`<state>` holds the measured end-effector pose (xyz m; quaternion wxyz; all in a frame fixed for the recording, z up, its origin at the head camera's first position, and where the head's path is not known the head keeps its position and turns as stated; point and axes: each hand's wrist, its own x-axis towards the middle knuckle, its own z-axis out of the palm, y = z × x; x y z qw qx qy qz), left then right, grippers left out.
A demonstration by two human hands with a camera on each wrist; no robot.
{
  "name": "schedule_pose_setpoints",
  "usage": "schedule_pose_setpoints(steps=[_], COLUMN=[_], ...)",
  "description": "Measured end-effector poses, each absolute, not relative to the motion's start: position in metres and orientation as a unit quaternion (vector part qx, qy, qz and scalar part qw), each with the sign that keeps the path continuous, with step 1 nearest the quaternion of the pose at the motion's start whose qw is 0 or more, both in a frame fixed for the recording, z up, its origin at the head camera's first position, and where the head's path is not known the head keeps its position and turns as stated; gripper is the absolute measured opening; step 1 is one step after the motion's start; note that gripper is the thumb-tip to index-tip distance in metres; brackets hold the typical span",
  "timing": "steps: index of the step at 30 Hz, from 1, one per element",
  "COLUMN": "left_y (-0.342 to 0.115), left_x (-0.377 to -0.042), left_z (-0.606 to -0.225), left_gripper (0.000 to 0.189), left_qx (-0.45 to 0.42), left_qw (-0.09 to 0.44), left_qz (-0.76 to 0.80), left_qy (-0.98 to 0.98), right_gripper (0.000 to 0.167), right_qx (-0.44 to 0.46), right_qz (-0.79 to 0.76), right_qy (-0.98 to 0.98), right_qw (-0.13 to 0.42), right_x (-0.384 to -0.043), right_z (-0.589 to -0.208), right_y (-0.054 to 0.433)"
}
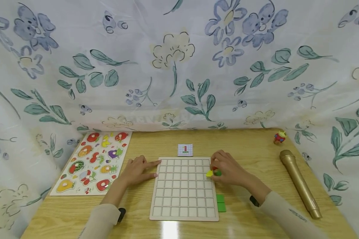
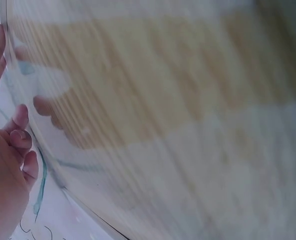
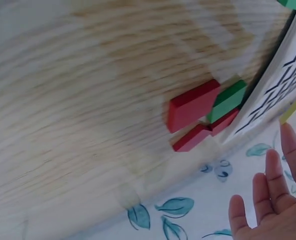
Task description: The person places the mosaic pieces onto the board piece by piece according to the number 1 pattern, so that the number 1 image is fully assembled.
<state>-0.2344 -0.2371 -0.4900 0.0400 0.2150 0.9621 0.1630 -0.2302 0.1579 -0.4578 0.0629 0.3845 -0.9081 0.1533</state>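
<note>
Hands [image 1: 136, 171] [image 1: 227, 168] at table [image 1: 245, 142], floral cloth [image 1: 137, 43] behind.

A pale cream square board [image 1: 184, 192] is gridded by darker lines. The flat yellow tile [image 1: 209, 173], flat red block [image 3: 192, 106] and flat green tiles [image 1: 221, 207] are plain. The white rectangular card [image 1: 185, 150] bears a bluish grid and red-and-green figure. White floral cloth [image 1: 137, 26] carries blue-violet flowers and green leaves; the wooden bench [image 1: 245, 215] is yellow-brown, streaked.
</note>
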Motion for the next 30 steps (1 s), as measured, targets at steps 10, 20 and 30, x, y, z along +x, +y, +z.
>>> schedule_pose_setpoints(steps=[10,20,30], left_y=[-0.235,-0.229,-0.228], left_x=[-0.232,-0.230,-0.229], left_z=[-0.490,-0.493,-0.493], left_gripper=[0.055,0.055,0.056], left_qx=[0.206,0.193,0.179], left_qw=[0.024,0.033,0.047], left_qz=[0.172,0.177,0.173], left_qy=[0.963,0.964,0.967], right_gripper=[0.018,0.020,0.018], right_qx=[0.374,0.384,0.402], right_qz=[0.154,0.161,0.162], right_qy=[-0.914,-0.909,-0.901], right_qw=[0.038,0.016,0.003], right_x=[-0.244,-0.254,-0.259], right_z=[-0.452,-0.450,-0.455], right_y=[0.131,0.105,0.083])
